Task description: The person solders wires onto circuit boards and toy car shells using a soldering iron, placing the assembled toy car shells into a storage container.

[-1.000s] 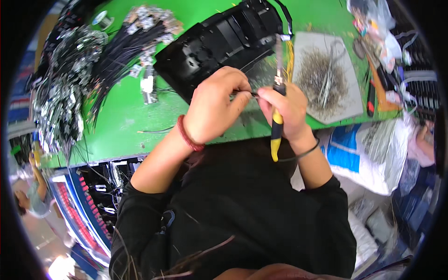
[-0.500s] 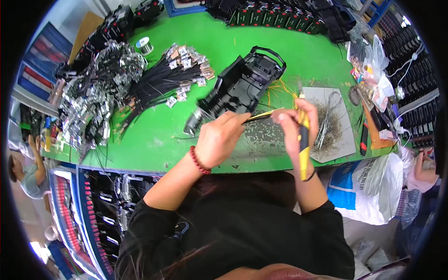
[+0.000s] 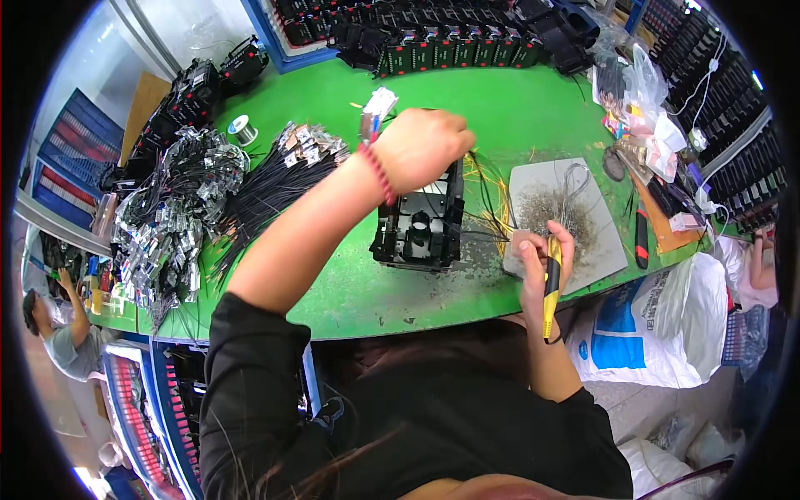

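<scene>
My left hand [image 3: 421, 150], with a red bead bracelet at its wrist, is curled over the far end of an open black plastic housing [image 3: 421, 229]. Its fingertips are hidden, so what they grip does not show. Just beyond that hand, a white-and-silver piece [image 3: 377, 112] sticks up. My right hand [image 3: 537, 267] is closed around a yellow-and-black soldering iron [image 3: 551, 287], whose tip cannot be made out. A small tan square piece [image 3: 521, 239] sits at the thumb of this hand. Thin dark wires run between it and the housing, near yellow wires [image 3: 497, 196].
A grey board [image 3: 604, 229] with dark residue lies under and beyond my right hand. Left of the housing are bundled black leads [image 3: 279, 179], a heap of silver parts [image 3: 162, 225] and a solder spool [image 3: 242, 130]. Black units [image 3: 458, 50] line the back. A red-and-black tool [image 3: 641, 237] lies right.
My left hand has left the wires near my right hand and moved up over the housing's far end. The housing has turned more upright in view. My right hand still holds the soldering iron, slightly lower.
</scene>
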Demonstrator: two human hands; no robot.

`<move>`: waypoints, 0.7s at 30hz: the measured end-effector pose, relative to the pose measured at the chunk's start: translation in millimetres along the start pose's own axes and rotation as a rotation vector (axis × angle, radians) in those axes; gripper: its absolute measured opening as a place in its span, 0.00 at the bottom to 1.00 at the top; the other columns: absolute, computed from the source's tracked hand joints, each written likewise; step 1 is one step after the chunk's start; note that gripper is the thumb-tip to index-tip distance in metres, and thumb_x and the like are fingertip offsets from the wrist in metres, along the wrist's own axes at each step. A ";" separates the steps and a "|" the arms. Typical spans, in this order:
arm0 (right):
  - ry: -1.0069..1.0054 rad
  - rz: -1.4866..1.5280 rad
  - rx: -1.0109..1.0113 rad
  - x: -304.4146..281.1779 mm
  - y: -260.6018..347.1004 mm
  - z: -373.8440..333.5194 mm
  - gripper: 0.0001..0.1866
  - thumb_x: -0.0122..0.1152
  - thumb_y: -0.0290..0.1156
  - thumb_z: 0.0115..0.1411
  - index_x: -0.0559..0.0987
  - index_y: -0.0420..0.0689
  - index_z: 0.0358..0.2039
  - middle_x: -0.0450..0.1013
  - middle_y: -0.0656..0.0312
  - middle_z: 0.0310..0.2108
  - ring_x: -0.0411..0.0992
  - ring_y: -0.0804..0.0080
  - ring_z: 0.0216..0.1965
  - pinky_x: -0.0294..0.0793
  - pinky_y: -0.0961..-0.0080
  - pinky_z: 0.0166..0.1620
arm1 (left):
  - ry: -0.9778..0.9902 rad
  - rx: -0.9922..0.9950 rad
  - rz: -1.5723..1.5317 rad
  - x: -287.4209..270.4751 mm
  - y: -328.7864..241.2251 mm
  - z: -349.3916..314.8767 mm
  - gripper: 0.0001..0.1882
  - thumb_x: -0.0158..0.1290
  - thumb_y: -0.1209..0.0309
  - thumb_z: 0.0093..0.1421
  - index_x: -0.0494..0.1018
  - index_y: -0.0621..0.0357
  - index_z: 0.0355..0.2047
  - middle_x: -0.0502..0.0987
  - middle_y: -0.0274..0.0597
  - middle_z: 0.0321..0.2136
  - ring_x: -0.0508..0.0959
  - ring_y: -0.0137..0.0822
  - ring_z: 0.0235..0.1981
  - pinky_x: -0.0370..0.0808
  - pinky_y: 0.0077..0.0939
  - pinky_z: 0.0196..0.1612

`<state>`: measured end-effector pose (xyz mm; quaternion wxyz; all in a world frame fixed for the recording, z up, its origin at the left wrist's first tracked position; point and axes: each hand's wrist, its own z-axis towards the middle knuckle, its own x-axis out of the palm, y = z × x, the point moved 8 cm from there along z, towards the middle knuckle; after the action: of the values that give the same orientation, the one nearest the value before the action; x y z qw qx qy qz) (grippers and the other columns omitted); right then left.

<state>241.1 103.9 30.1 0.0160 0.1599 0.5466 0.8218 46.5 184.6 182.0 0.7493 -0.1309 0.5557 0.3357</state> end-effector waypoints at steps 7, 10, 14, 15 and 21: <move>-0.028 -0.182 -0.174 9.3 17.7 11.9 0.24 0.61 0.21 0.56 0.64 0.41 0.52 0.76 0.55 0.35 0.73 0.75 0.36 0.72 0.80 0.42 | -0.199 0.032 -0.208 56.5 39.4 14.2 0.08 0.52 0.76 0.54 0.74 0.56 0.36 0.77 0.44 0.32 0.77 0.46 0.35 0.75 0.37 0.39; 0.018 -0.308 -0.276 11.4 20.5 9.5 0.22 0.60 0.18 0.56 0.65 0.40 0.51 0.76 0.55 0.36 0.74 0.71 0.40 0.73 0.78 0.45 | 0.184 -0.108 -0.401 101.8 50.3 -27.9 0.10 0.55 0.77 0.52 0.78 0.56 0.36 0.79 0.46 0.38 0.78 0.46 0.42 0.76 0.36 0.44; 0.142 -0.516 -0.626 36.5 54.1 -3.9 0.18 0.61 0.16 0.54 0.70 0.40 0.46 0.77 0.52 0.36 0.77 0.66 0.35 0.76 0.71 0.42 | -0.318 -0.327 -0.521 39.3 54.7 -74.9 0.10 0.56 0.77 0.50 0.78 0.61 0.35 0.79 0.50 0.37 0.79 0.48 0.40 0.76 0.35 0.45; 0.296 -0.621 -0.669 62.7 73.7 -4.1 0.17 0.63 0.15 0.51 0.75 0.42 0.41 0.78 0.57 0.31 0.76 0.66 0.31 0.74 0.73 0.37 | -0.368 -0.586 -0.403 37.7 77.8 -99.3 0.06 0.56 0.74 0.52 0.79 0.60 0.31 0.80 0.51 0.31 0.80 0.48 0.34 0.77 0.36 0.38; 0.712 -0.590 -0.515 142.8 37.6 -23.9 0.18 0.64 0.21 0.49 0.78 0.52 0.41 0.74 0.64 0.21 0.70 0.65 0.23 0.65 0.71 0.34 | 0.195 -0.861 -0.469 114.6 84.3 -139.3 0.35 0.52 0.38 0.50 0.79 0.62 0.32 0.79 0.59 0.31 0.80 0.54 0.33 0.76 0.45 0.38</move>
<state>104.6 96.2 90.7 0.0988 -0.2990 0.3205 0.8934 -93.9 208.7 42.9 0.6271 -0.5804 0.3898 0.3434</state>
